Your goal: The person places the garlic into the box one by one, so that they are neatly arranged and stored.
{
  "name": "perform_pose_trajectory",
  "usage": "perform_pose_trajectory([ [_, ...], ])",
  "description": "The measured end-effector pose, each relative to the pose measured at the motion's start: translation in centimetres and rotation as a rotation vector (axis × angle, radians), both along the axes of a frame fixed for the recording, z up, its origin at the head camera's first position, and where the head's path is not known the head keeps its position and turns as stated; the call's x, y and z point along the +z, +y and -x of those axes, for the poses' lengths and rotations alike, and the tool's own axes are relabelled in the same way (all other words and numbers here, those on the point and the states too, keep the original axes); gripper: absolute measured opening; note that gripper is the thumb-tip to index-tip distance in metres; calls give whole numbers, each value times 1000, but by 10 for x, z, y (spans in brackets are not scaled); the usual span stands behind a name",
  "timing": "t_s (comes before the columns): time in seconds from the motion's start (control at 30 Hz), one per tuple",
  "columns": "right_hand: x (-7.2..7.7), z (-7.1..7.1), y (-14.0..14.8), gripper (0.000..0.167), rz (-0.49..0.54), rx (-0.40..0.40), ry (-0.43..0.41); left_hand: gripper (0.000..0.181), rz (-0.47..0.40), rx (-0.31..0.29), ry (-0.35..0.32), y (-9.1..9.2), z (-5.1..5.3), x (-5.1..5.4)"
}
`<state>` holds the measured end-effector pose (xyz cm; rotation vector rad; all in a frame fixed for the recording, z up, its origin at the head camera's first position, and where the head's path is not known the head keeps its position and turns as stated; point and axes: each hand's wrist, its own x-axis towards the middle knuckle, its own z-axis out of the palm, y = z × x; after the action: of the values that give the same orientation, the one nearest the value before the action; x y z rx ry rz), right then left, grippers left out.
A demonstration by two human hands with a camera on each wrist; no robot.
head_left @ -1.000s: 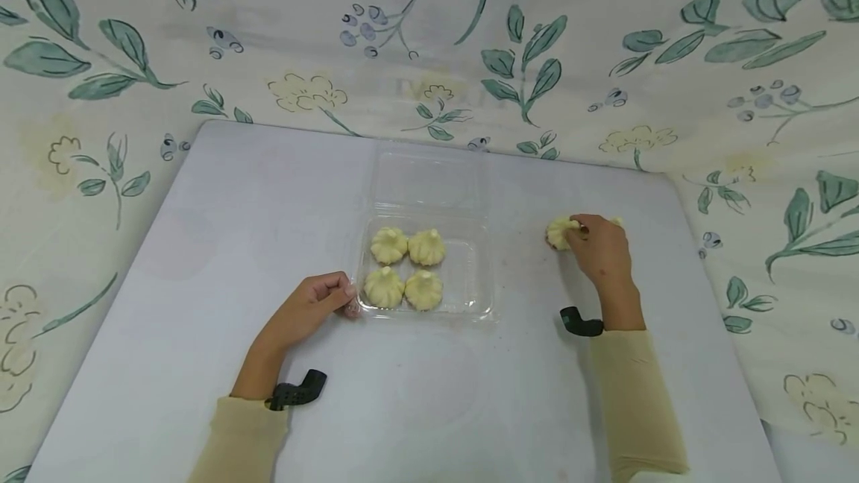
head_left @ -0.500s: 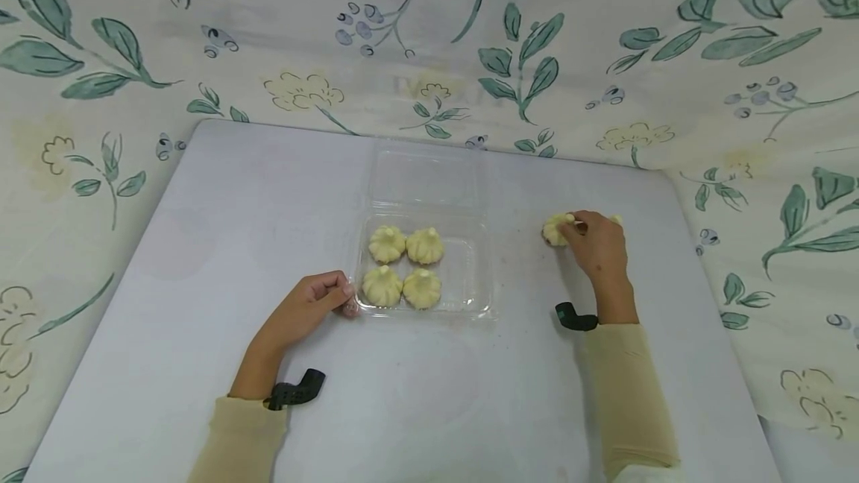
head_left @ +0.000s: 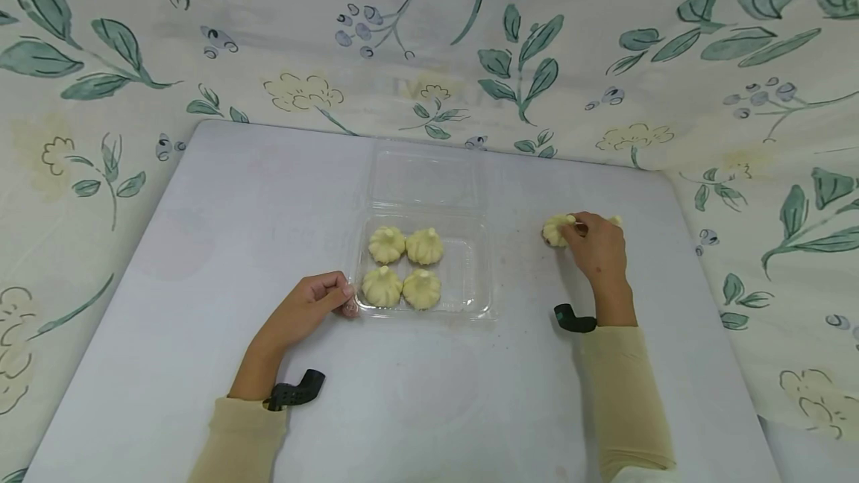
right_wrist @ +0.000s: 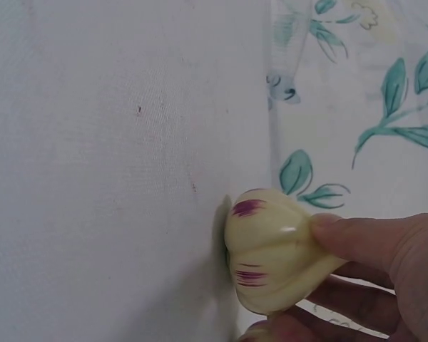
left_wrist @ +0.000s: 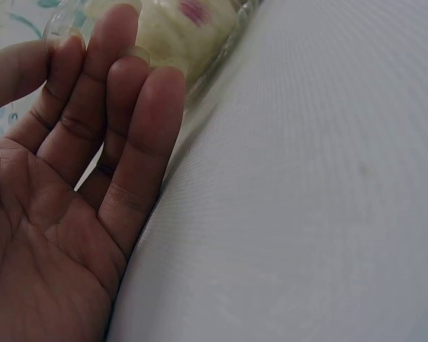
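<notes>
A clear plastic container point(head_left: 470, 267) lies with its lid point(head_left: 428, 179) folded back, and several pale yellow garlic bulbs point(head_left: 421, 289) sit inside its left part. At its lower left corner, my left hand point(head_left: 302, 311) pinches the rim between thumb and fingers; the left wrist view shows this hand point(left_wrist: 78, 157) beside a bulb point(left_wrist: 189, 32) behind the plastic. Over on the right, my right hand point(head_left: 597, 248) grips a bulb point(head_left: 554, 231) by its neck. The right wrist view shows purple streaks on that bulb point(right_wrist: 271, 249), which appears to touch the table.
Another bulb point(head_left: 616, 221) is partly hidden behind my right hand. All this stands on a white table point(head_left: 429, 401), with floral cloth point(head_left: 443, 36) beyond its far edge and at both sides.
My right hand has shifted very slightly, still on the same bulb. The left hand, container and bulbs inside hold their places.
</notes>
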<state>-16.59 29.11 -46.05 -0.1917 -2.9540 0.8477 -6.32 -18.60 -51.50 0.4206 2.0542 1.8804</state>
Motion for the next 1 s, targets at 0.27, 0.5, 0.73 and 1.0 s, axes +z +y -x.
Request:
perform_pose_trajectory([
  [0.27, -1, -1, 1, 39, 22, -15, -1, 25, -14, 1, 7, 1, 0, 0],
  [0.5, -4, -2, 2, 41, 39, -10, -35, 25, -8, 1, -1, 1, 0, 0],
  [0.73, -4, -4, 1, 41, 40, 3, -33, 25, -4, 3, -15, 1, -1, 2],
  [1.0, -5, -5, 1, 40, 49, -12, -21, 25, -6, 3, -8, 1, -1, 1],
])
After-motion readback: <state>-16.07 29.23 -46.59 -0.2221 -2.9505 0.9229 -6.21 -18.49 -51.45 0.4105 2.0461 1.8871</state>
